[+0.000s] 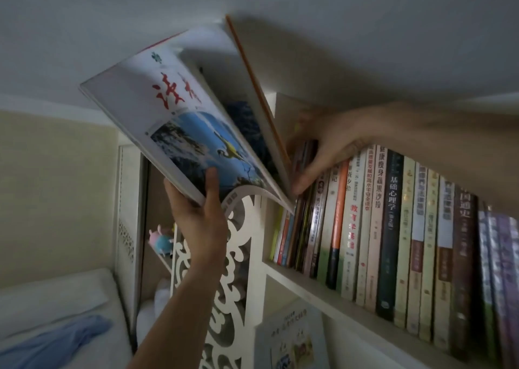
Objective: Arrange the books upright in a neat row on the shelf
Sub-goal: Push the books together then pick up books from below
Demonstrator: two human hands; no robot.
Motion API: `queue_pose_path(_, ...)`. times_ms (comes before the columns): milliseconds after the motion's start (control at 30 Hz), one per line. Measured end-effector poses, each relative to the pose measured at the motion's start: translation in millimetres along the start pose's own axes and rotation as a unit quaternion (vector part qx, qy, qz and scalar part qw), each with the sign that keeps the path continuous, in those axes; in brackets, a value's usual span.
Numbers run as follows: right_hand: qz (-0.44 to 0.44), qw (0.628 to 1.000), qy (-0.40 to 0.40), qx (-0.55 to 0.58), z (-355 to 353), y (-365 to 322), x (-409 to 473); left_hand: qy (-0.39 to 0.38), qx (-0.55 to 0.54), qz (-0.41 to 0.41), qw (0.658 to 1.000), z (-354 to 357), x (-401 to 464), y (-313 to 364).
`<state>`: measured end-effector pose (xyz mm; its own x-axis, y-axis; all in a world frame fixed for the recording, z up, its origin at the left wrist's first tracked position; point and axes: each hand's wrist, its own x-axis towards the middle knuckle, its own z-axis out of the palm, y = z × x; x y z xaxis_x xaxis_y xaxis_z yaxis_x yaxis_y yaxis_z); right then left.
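Head camera looks up, close, at the shelf; edges somewhat blurred.

The large thin magazine with red characters and a blue bird photograph has a glossy paper cover that bends softly. The cream painted shelf board looks smooth and matt. The upright paperback spines show a faint sheen. The crumpled blue cloth looks soft.

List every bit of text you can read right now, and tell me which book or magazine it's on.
"基础心理学": black spine
"健康瘦身蔬果沙拉": pale spine
"教育学基础": white spine with red characters
"中国通史": dark brown spine
"读者", probably: large red title on the magazine in the left hand
All other spines: too blurred or small to read.
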<state>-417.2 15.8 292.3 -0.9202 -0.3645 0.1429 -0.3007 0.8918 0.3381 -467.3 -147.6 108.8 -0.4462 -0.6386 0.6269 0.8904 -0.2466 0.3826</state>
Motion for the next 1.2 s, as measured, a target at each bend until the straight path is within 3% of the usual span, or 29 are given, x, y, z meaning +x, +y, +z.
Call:
queue_pose_path(433, 0.023, 0.999, 0.029, -0.005, 10, -3, 15, 0.031, 0.017, -0.018, 0.999, -3, 1, -7)
queue_pose_path(633, -0.017, 0.995, 0.098, -0.002, 10, -4, 26, 0.041, 0.040, -0.041, 0.997, -15, -6, -13)
queue_pose_path(800, -0.030, 0.994, 0.093, -0.040, 2, -5, 33, 0.035, 0.025, -0.050, 0.998, -18, -15, -12)
queue_pose_path(1200, -0.054, 0.995, 0.062, 0.048, 0, 3, 43, 0.012, 0.028, -0.012, 0.999, -23, -26, -18)
